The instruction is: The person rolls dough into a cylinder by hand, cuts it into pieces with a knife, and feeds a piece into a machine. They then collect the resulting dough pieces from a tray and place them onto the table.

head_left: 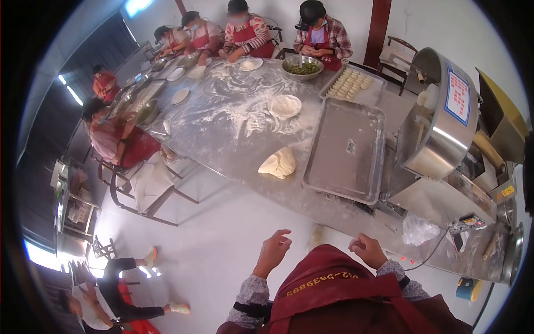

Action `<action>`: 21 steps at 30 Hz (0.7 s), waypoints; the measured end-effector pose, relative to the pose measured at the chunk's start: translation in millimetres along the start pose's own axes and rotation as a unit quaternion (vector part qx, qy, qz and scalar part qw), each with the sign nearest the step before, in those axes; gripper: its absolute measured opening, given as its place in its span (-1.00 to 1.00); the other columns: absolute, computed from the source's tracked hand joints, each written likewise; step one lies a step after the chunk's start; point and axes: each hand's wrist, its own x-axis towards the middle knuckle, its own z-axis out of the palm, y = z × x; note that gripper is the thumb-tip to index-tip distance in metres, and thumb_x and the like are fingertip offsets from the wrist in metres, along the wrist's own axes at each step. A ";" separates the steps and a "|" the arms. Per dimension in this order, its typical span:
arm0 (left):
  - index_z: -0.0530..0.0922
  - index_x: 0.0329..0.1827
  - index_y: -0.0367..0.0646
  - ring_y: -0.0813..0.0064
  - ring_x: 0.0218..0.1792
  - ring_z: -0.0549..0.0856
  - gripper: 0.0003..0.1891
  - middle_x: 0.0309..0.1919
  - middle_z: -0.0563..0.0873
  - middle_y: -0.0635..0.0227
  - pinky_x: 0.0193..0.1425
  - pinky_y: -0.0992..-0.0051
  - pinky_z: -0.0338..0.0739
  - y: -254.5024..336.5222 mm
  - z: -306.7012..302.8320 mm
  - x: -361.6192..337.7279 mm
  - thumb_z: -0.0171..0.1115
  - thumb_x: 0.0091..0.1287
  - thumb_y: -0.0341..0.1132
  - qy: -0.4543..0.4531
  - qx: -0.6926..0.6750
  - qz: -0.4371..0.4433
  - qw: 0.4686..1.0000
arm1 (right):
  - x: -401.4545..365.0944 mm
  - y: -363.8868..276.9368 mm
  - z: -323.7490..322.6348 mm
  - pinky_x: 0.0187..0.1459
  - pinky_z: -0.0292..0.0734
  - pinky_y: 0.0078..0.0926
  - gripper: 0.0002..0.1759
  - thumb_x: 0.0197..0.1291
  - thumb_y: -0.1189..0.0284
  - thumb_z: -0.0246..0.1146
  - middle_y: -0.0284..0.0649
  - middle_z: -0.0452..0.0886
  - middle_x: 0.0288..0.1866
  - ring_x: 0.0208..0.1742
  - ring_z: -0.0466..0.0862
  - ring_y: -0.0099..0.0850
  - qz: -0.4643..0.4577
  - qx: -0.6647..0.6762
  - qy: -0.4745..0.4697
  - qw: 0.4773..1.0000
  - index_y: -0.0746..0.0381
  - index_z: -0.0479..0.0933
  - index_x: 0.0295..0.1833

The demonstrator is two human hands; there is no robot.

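Note:
My left hand (272,251) is raised in front of the red apron (322,278), with loosely bent fingers apart and nothing in them. Opposite it, my right hand (368,250) hovers with half-curled, slightly parted fingers, also holding nothing. Neither hand touches the table. Beyond them, a pale lump of dough (278,163) lies on the floured metal table (222,150). To its right rests a large metal tray (345,153) with a small dark patch on its bottom. A white bowl of flour (285,106) stands farther back.
A steel machine (439,122) stands at the right, near a clear plastic bag (418,229) and a cord. At the back are a tray of dumplings (350,83) and a bowl of green filling (302,68). Several people sit around the table; a chair (147,183) is at left.

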 end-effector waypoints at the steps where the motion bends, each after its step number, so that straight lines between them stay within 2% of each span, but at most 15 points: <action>1: 0.48 0.01 -0.22 0.44 -0.37 0.68 -0.70 -0.38 0.67 0.20 -0.23 0.50 0.55 -2.8 0.5 13.4 0.14 0.20 -0.37 -0.004 0.000 -0.001 1.000 | 4.5 5.6 1.2 -0.17 0.51 -0.53 -0.83 0.08 0.47 0.13 -0.19 0.60 -0.33 -0.26 0.62 -0.47 0.022 0.014 -0.001 1.000 0.34 0.44 -0.22; 6: 0.48 0.00 -0.23 0.36 -0.34 0.68 -0.70 -0.37 0.68 0.16 -0.21 0.44 0.56 1.7 -7.2 95.0 0.13 0.20 -0.38 -0.034 0.061 0.054 0.996 | 44.6 40.3 7.0 -0.20 0.52 -0.52 -0.77 0.10 0.42 0.15 -0.18 0.60 -0.27 -0.25 0.62 -0.46 0.084 0.129 0.010 0.988 0.34 0.41 -0.17; 8: 0.48 0.00 -0.23 0.33 -0.34 0.67 -0.69 -0.36 0.68 0.14 -0.20 0.42 0.56 3.8 -11.2 129.7 0.14 0.19 -0.38 -0.035 0.068 0.065 0.995 | 68.8 36.5 7.3 -0.15 0.52 -0.49 -0.80 0.12 0.46 0.13 -0.17 0.57 -0.21 -0.23 0.61 -0.40 0.222 0.208 0.018 0.953 0.31 0.38 -0.16; 9: 0.48 0.00 -0.23 0.30 -0.33 0.67 -0.69 -0.35 0.68 0.13 -0.19 0.39 0.56 3.3 -13.8 146.7 0.14 0.18 -0.37 -0.026 0.072 0.069 0.995 | 83.1 36.5 6.3 -0.13 0.53 -0.46 -0.80 0.14 0.45 0.13 -0.14 0.57 -0.20 -0.20 0.61 -0.34 0.266 0.228 0.038 0.936 0.29 0.37 -0.13; 10: 0.48 0.00 -0.23 0.30 -0.33 0.67 -0.69 -0.35 0.68 0.13 -0.19 0.39 0.56 1.5 -17.1 163.4 0.14 0.18 -0.37 -0.036 0.076 0.073 0.994 | 97.8 43.1 3.8 -0.13 0.53 -0.46 -0.80 0.14 0.45 0.13 -0.14 0.57 -0.20 -0.20 0.61 -0.34 0.267 0.236 0.048 0.933 0.29 0.37 -0.13; 12: 0.45 0.05 -0.16 0.20 -0.29 0.66 -0.60 -0.25 0.65 0.12 -0.18 0.33 0.54 -7.6 -24.5 192.5 0.18 0.10 -0.39 -0.045 0.117 0.043 0.991 | 123.9 70.6 0.8 -0.10 0.53 -0.43 -0.81 0.20 0.43 0.08 -0.10 0.56 -0.14 -0.12 0.60 -0.30 0.319 0.457 0.109 0.823 0.27 0.37 -0.11; 13: 0.45 0.05 -0.16 0.20 -0.29 0.66 -0.60 -0.25 0.65 0.12 -0.18 0.33 0.54 -14.2 -29.1 203.9 0.18 0.10 -0.39 -0.059 0.119 0.044 0.990 | 134.6 84.7 2.7 -0.01 0.50 -0.34 -0.78 0.27 0.38 0.00 -0.04 0.52 -0.02 -0.02 0.55 -0.23 0.311 0.451 0.116 0.829 0.28 0.37 -0.07; 14: 0.41 0.11 -0.14 0.17 -0.21 0.62 -0.54 -0.17 0.60 0.08 -0.11 0.31 0.51 -21.4 -34.0 214.4 0.20 0.07 -0.40 -0.050 0.136 0.042 0.989 | 142.3 103.6 4.1 -0.01 0.50 -0.34 -0.78 0.27 0.38 0.00 -0.04 0.52 -0.02 -0.02 0.55 -0.23 0.315 0.455 0.126 0.824 0.28 0.37 -0.07; 15: 0.37 0.16 -0.11 0.14 -0.13 0.59 -0.47 -0.09 0.56 0.04 -0.04 0.29 0.49 -25.7 -37.9 224.4 0.22 0.04 -0.41 -0.039 0.151 0.040 0.987 | 148.6 125.4 5.7 -0.05 0.53 -0.35 -0.76 0.22 0.38 0.05 -0.06 0.52 0.00 -0.02 0.57 -0.25 0.252 0.318 0.056 0.912 0.29 0.34 -0.08; 16: 0.37 0.16 -0.11 0.14 -0.13 0.59 -0.47 -0.09 0.56 0.04 -0.04 0.29 0.49 -25.2 -41.9 232.2 0.22 0.04 -0.41 -0.049 0.151 0.041 0.987 | 156.2 145.3 10.9 -0.08 0.56 -0.37 -0.73 0.16 0.38 0.11 -0.07 0.52 0.01 -0.02 0.58 -0.26 0.181 0.170 -0.018 0.969 0.30 0.32 -0.09; 17: 0.31 0.21 -0.12 0.10 -0.03 0.53 -0.40 -0.01 0.51 0.02 0.05 0.27 0.43 -22.8 -46.9 237.7 0.26 0.03 -0.41 -0.033 0.210 0.039 0.976 | 165.8 160.9 21.9 -0.01 0.52 -0.27 -0.69 0.15 0.36 0.15 -0.03 0.49 0.07 0.08 0.53 -0.21 0.225 0.293 0.010 0.929 0.33 0.31 -0.09; 18: 0.26 0.26 -0.13 0.05 0.06 0.47 -0.33 0.07 0.46 0.01 0.14 0.26 0.38 -22.9 -51.7 242.5 0.29 0.02 -0.41 -0.018 0.270 0.036 0.962 | 172.6 159.6 26.6 -0.01 0.52 -0.27 -0.69 0.15 0.36 0.15 -0.03 0.49 0.07 0.08 0.53 -0.21 0.230 0.297 0.016 0.926 0.33 0.31 -0.09; 19: 0.16 0.32 -0.10 0.00 0.19 0.34 -0.24 0.15 0.38 0.00 0.23 0.20 0.26 -26.2 -55.3 247.9 0.31 0.00 -0.41 -0.039 0.266 0.018 0.963 | 181.2 155.8 31.7 0.02 0.50 -0.22 -0.65 0.15 0.33 0.15 0.00 0.49 0.05 0.09 0.52 -0.17 0.270 0.532 0.070 0.800 0.34 0.30 -0.08; 20: 0.16 0.32 -0.10 0.00 0.19 0.34 -0.24 0.15 0.38 0.00 0.23 0.20 0.26 -29.6 -56.3 251.2 0.31 0.00 -0.41 -0.047 0.267 0.017 0.962 | 189.1 152.1 35.8 0.05 0.47 -0.16 -0.62 0.16 0.30 0.15 0.03 0.49 0.04 0.10 0.50 -0.12 0.288 0.725 0.120 0.614 0.35 0.29 -0.06; 21: 0.16 0.33 -0.03 -0.03 0.19 0.31 -0.22 0.18 0.33 -0.01 0.23 0.14 0.23 -33.0 -56.5 253.0 0.30 -0.02 -0.41 -0.026 0.291 0.018 0.956 | 199.3 149.3 39.8 0.05 0.47 -0.16 -0.62 0.16 0.30 0.15 0.03 0.49 0.04 0.10 0.50 -0.12 0.291 0.726 0.125 0.610 0.35 0.29 -0.06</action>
